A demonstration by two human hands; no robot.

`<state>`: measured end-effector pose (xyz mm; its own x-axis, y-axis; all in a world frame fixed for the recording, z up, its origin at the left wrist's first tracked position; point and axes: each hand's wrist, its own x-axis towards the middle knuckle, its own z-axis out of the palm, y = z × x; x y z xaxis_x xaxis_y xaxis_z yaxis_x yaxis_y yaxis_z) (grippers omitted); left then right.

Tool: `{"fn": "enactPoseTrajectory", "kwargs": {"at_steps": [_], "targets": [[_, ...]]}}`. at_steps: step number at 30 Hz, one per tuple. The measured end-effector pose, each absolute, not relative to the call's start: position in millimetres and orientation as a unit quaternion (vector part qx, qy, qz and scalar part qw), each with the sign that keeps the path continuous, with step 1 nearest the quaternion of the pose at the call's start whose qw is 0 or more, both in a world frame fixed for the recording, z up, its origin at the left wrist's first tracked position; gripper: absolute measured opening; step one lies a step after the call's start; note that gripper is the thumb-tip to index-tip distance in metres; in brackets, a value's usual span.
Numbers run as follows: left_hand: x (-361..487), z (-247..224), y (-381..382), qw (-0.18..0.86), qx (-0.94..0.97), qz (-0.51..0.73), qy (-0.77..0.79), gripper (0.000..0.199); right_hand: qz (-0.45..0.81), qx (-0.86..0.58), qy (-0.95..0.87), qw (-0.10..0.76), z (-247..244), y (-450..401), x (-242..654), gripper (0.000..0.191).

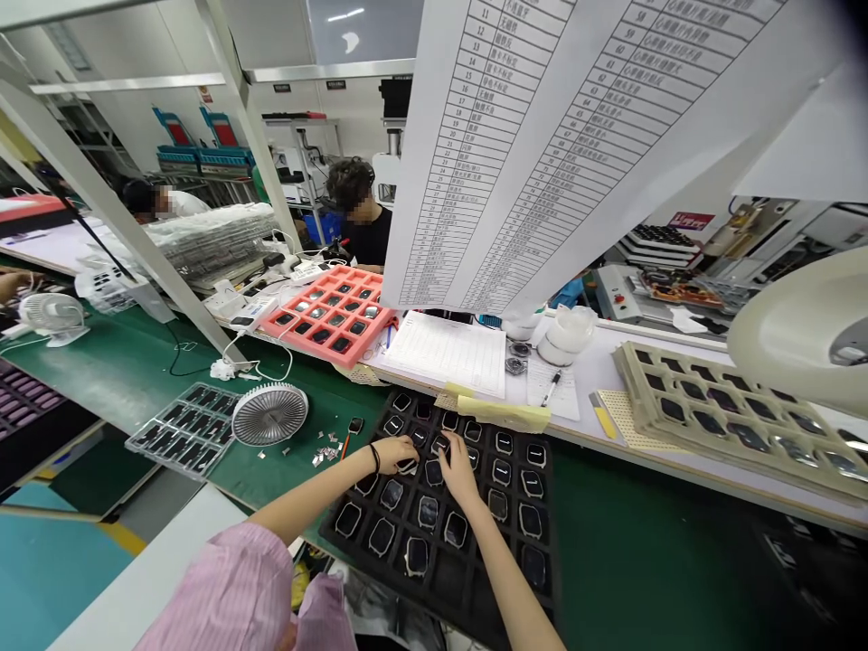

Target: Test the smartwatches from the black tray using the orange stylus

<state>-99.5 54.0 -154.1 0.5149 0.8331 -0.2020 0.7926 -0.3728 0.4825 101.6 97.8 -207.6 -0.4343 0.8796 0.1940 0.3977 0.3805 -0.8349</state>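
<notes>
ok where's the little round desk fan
In the head view, the desk fan sits on the green mat, left of the black tray, between a clear plastic tray and a scatter of small metal pieces.

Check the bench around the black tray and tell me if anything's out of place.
Two things stand out. Small metal pieces lie scattered loose on the green mat, and a dark watch-like device sits outside the black tray, unlike the devices held in its slots.
</notes>
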Motion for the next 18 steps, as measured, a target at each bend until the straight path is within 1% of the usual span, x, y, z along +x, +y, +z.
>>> {"fn": "enactPoseTrajectory", "kwargs": {"at_steps": [5, 10, 14, 18], "targets": [[-104.8, -152.1, 59.9, 0.282, 0.825, 0.041, 0.487, 0.044, 0.341, -0.439, -0.754, 0.35, -217.6, 55.7, 130.2, 0.031], [-99.6, -144.9, 50.3, 0.274, 0.784, 0.085, 0.551, 0.045, 0.32, -0.455, -0.745, 0.368, -226.4, 16.6, 157.7, 0.031], [-71.3, -146.6, 42.3, 0.275, 0.73, 0.137, 0.61, 0.045, 0.312, -0.467, -0.737, 0.377, -229.2, 4.4, 166.9, 0.03], [-33.9, -153.2, 44.1, 0.31, 0.674, 0.19, 0.643, 0.043, 0.307, -0.466, -0.736, 0.383, -230.0, 2.3, 167.1, 0.028]]}}
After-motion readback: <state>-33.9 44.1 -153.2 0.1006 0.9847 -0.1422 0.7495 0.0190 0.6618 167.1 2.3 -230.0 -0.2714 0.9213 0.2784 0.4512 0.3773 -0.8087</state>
